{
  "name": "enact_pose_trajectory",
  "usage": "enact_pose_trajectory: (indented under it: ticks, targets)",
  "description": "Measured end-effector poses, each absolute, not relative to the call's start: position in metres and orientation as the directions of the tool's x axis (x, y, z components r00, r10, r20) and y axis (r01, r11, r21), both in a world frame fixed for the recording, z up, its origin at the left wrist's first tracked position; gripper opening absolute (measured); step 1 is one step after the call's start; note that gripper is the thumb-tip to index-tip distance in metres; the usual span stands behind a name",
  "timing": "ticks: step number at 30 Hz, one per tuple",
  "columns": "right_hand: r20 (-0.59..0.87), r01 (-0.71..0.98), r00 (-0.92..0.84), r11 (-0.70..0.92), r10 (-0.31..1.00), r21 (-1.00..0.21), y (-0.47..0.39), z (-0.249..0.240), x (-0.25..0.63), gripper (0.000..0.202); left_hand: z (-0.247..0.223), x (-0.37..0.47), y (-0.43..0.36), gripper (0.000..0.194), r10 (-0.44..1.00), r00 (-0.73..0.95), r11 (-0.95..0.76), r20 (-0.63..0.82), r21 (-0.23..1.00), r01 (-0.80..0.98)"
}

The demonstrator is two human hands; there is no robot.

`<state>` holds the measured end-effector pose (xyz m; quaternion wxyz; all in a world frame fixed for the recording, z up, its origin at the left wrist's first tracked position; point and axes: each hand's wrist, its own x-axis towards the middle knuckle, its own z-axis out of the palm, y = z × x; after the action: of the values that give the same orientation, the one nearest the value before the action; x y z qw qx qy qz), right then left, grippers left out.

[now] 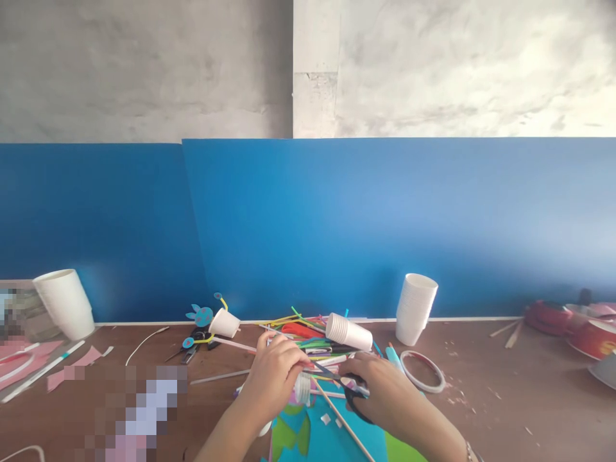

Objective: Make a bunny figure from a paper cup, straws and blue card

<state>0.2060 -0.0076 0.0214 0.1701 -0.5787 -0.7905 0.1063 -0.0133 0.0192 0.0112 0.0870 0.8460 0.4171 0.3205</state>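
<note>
My right hand (375,382) is closed on the dark handles of a pair of scissors (360,405). The blades point left, reaching the fingertips of my left hand (276,372). Those fingers pinch something small and reddish, too small to make out. Under both hands lie blue paper (332,436) and green paper pieces (285,436), with small white scraps (326,419) and a thin wooden stick (344,422). Just behind the hands is a pile of coloured sticks (298,319), with a stack of paper cups (349,332) lying on it.
Stacked white cups stand at the left (67,305) and right (416,308). A tape roll (423,371) lies right of my right hand. A decorated cup (224,323) sits left of the pile. Red bowls (594,340) are far right. A blue partition (337,224) borders the table (481,410).
</note>
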Motion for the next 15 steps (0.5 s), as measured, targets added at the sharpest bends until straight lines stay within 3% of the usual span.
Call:
enact_pose_trajectory:
  ticks: [9, 15]
  targets:
    - [0.116, 0.861, -0.335, 0.353, 0.935, -0.365, -0.0101, 0.0307, 0.1972, 0.029, 0.015, -0.0139, 0.0178, 0.02, 0.741, 0.48, -0.663, 0.469, 0.404, 0.63]
    - [0.082, 0.871, -0.309, 0.317, 0.948, -0.375, -0.0108, 0.0307, 0.1992, 0.034, 0.0172, -0.0127, 0.0156, 0.023, 0.734, 0.496, -0.674, 0.464, 0.4, 0.622]
